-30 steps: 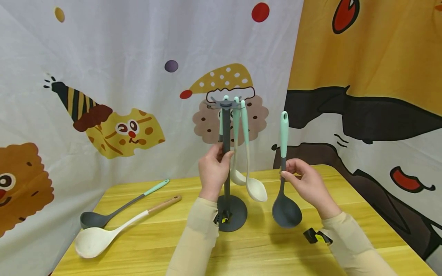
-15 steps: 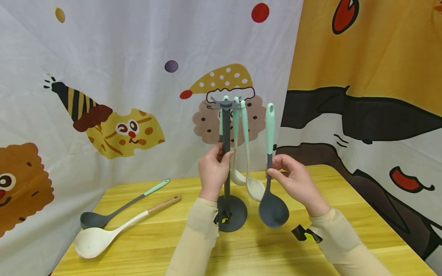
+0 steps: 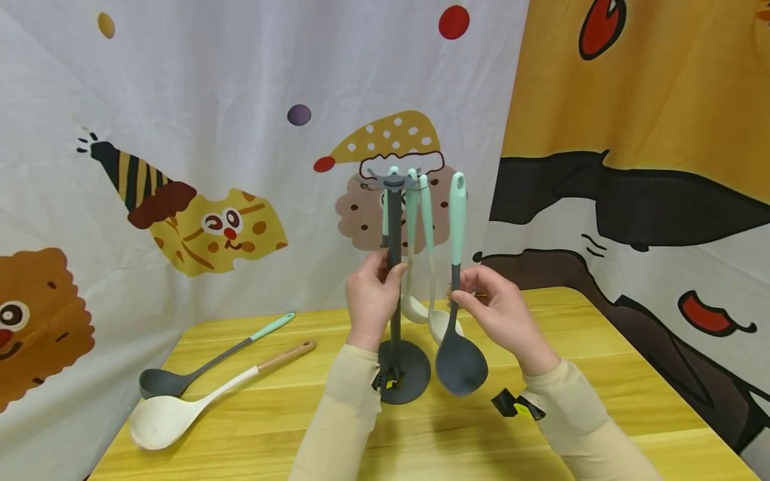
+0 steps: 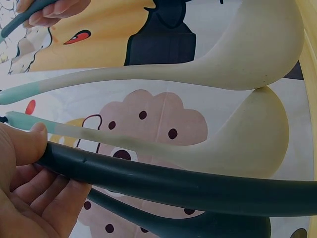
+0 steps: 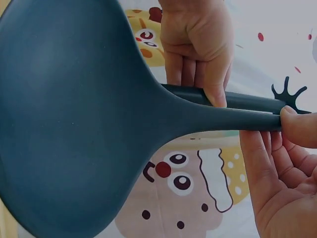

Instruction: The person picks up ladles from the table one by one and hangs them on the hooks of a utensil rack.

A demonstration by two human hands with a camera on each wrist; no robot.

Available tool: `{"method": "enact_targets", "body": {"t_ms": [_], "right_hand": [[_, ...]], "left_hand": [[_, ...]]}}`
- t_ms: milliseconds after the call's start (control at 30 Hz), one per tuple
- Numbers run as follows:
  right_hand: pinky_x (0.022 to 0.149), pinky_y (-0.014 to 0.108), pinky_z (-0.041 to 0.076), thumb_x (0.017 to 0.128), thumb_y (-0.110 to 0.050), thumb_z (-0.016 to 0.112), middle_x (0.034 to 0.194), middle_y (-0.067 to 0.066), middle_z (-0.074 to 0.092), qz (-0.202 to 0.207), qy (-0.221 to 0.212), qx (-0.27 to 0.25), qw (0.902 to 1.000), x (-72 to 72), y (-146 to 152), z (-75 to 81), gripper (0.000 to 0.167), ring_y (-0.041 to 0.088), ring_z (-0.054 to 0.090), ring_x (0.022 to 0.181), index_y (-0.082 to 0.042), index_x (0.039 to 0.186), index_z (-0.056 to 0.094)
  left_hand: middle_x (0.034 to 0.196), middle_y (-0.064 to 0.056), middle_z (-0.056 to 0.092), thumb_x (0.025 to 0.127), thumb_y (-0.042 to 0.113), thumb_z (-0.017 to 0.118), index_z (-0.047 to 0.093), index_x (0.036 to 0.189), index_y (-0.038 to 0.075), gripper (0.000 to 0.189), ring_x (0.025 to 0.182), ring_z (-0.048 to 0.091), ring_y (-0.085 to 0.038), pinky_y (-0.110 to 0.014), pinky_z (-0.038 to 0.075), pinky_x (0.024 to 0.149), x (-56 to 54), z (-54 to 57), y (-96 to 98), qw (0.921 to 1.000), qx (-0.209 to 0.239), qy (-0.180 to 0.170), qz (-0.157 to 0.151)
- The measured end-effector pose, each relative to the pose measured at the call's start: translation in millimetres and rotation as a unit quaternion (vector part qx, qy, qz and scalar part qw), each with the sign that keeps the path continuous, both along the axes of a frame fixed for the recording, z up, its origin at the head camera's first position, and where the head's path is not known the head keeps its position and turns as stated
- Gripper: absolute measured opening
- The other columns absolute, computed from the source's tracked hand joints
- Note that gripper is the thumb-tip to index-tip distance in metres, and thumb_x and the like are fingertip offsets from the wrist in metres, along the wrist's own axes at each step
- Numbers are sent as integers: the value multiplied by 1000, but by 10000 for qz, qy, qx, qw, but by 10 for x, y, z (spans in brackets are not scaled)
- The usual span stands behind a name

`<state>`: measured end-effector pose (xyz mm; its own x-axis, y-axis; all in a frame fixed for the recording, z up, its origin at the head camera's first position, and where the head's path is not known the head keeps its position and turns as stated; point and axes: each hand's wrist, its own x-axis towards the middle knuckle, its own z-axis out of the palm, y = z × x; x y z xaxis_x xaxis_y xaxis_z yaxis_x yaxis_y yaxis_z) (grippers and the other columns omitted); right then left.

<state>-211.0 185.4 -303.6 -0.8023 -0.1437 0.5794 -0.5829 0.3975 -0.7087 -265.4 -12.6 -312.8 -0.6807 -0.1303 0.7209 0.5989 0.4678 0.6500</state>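
My left hand (image 3: 371, 294) grips the dark post of a utensil stand (image 3: 394, 224), whose round base rests on the table. From its top hooks hang two white ladles with mint handles, the nearer ladle (image 4: 247, 44) and the farther ladle (image 4: 252, 144). A dark utensil (image 4: 237, 225) hangs behind the post, mostly hidden. To the right of the stand, my right hand (image 3: 502, 314) pinches the neck of a dark grey ladle (image 3: 461, 366) with a mint handle. This ladle is upright, bowl down, its handle hole level with the hooks (image 5: 288, 91) but apart from them.
On the left of the wooden table (image 3: 271, 427) lie a dark ladle (image 3: 164, 383) with a mint handle and a white ladle (image 3: 159, 424) with a wooden handle. A printed curtain (image 3: 240, 80) hangs behind the table.
My right hand has carried the dark grey ladle leftward and slightly up, close to the hanging white ladles; its bowl now overlaps one in view. My left hand stays on the post.
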Motion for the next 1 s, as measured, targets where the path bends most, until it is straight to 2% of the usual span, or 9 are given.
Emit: {"method": "enact_targets", "body": {"t_ms": [133,267,500,1000], "right_hand": [[62,25,51,90,2,69,88,9,66,259,86,-133,9995,-5,-44,12,13,14,64,77,0,102,63],[66,25,54,91,1,68,90,12,66,445,17,-239,9987,-16,-90,22,13,16,65,79,1,104,64],[73,30,57,91,2,68,90,11,66,478,-117,-290,9984,-35,-146,11,15,17,65,82,3,105,63],[73,32,57,92,-1,67,92,11,68,638,-252,-311,9972,-64,-223,-39,16,20,67,83,4,107,63]], "left_hand": [[82,-5,72,88,18,77,72,98,7,15,68,66,-18,-36,51,60,-1,-1,-3,10000,-34,43,23],[81,-6,72,88,18,77,72,97,7,15,67,66,-18,-36,51,60,-7,-3,-2,10000,-43,66,52],[80,-5,71,87,15,78,71,97,7,14,65,64,-18,-36,49,59,-21,-8,1,10000,-55,57,36],[78,-4,70,87,14,77,71,97,8,13,64,64,-18,-36,49,59,-25,-21,0,9998,-68,171,8]]}}
